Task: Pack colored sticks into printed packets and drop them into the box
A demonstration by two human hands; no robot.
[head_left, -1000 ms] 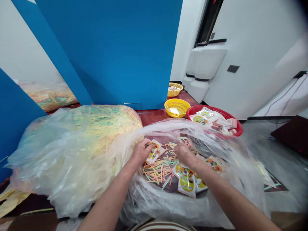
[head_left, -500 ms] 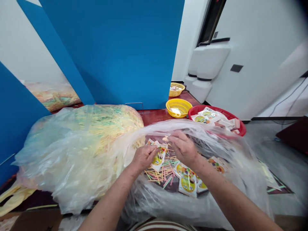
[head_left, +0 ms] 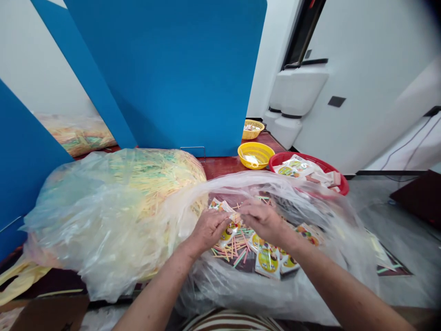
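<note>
My left hand [head_left: 209,228] is closed around the edge of a small printed packet [head_left: 228,235], white and yellow with a clear part. My right hand [head_left: 263,221] is closed in a pinch at the packet's top; between its fingertips shows a small bundle of thin pale sticks [head_left: 237,217], mostly hidden. Below both hands, loose pink, yellow and green sticks [head_left: 237,246] lie scattered inside an open clear plastic bag [head_left: 282,299]. Several more printed packets [head_left: 268,262] lie to the right, partly under my right forearm. Another packet [head_left: 217,204] lies just behind my left hand.
A large clear bag full of coloured sticks [head_left: 155,179] bulges at the left. Behind the open bag stand a red basket [head_left: 344,185] of packets and two yellow baskets [head_left: 257,149]. A blue panel [head_left: 186,78] rises at the back.
My right hand has come down and left, bringing the small pale bundle from above the packet to its top edge. My left hand still holds the packet.
</note>
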